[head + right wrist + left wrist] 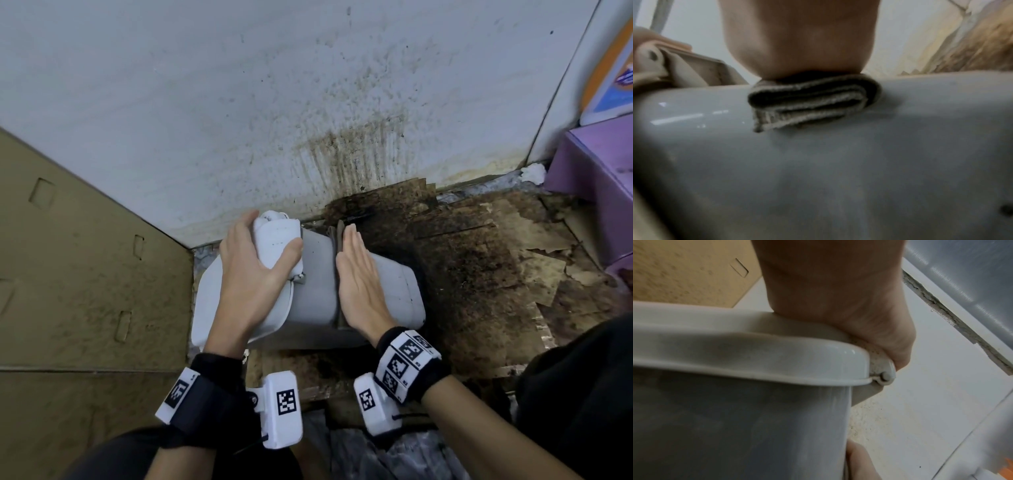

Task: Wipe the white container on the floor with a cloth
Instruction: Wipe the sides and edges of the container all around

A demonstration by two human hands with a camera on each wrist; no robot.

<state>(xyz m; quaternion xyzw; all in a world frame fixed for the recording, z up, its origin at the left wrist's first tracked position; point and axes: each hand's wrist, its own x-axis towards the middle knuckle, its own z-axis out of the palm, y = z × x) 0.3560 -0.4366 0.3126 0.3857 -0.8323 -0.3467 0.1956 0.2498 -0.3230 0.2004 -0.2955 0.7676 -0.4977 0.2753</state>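
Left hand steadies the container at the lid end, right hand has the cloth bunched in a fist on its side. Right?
Not quite. The left hand does grip the container at its lid end, but the right hand is not a fist: its fingers are straight, pressing the folded cloth flat against the container's side. The head view shows the flat hand; the right wrist view shows the cloth under the palm.

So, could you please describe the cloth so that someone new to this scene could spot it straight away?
Start at the stained white wall, then drop to the white container lying on its side on the floor. The cloth is the folded grey-brown pad pressed flat on the container under the right hand. It is the only dark, soft thing on that pale plastic.
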